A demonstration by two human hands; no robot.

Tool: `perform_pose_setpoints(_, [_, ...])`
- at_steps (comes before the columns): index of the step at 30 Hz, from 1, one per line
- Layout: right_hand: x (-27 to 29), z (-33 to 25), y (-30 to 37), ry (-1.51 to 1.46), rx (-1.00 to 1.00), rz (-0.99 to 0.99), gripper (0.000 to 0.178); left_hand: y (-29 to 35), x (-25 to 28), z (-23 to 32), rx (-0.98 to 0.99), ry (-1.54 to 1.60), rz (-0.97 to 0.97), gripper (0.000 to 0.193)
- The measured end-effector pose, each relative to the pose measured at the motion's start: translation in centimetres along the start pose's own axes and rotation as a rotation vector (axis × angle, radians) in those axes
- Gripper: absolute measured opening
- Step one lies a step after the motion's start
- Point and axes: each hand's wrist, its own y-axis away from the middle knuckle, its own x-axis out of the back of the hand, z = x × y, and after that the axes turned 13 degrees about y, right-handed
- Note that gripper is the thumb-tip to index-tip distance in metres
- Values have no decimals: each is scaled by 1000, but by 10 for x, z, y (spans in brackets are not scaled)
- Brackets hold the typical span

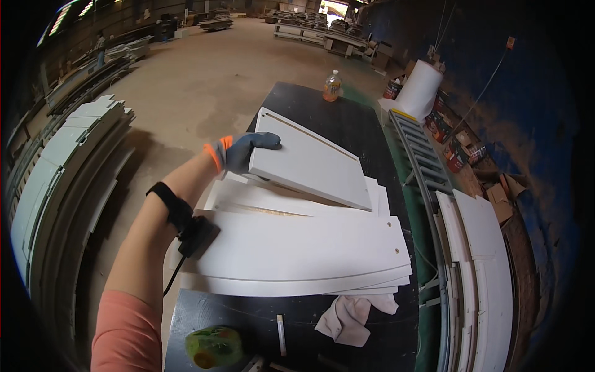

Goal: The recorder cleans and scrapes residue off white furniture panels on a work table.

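My left hand (251, 150), in a dark grey glove with an orange cuff, grips the left end of a white panel (310, 160). The thumb or a finger lies on its top face, and the other fingers are hidden beneath. A groove runs along the panel's far edge, and its left end is tilted up off the pile. Under and nearer than it lies a stack of white panels (291, 251), the top one with small metal fittings at its right end. A dark strap with a small device sits on my left forearm. My right hand is out of view.
The panels lie on a black table (291, 102). On it are a bottle of orange liquid (332, 85), a crumpled cloth (346, 319), a pen-like stick (282, 335) and a green bottle (214, 347). Panel stacks (68, 167) stand left; a roller conveyor (421, 149) runs along the right.
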Motion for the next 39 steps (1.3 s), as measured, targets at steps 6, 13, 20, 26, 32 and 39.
perform_pose_setpoints(6, [-1,-10,-14,26,21,15,55,-19,-6,4,30,-866,502,53])
perform_pose_setpoints(13, [-8,-14,-24,69,22,18,55,-53,50,14,-237,-1666,476,78])
perform_pose_setpoints(20, [-22,-13,-21,147,20,7,54,68,18,38,87,-1238,517,89])
perform_pose_setpoints(26, [-37,-11,-11,280,50,-10,54,220,29,-50,305,-20,-42,50])
perform_pose_setpoints(32, [-56,-1,5,457,110,-31,54,244,-18,-75,301,333,217,68])
perform_pose_setpoints(39, [-58,10,24,573,190,-18,53,238,-8,-68,231,-127,239,54])
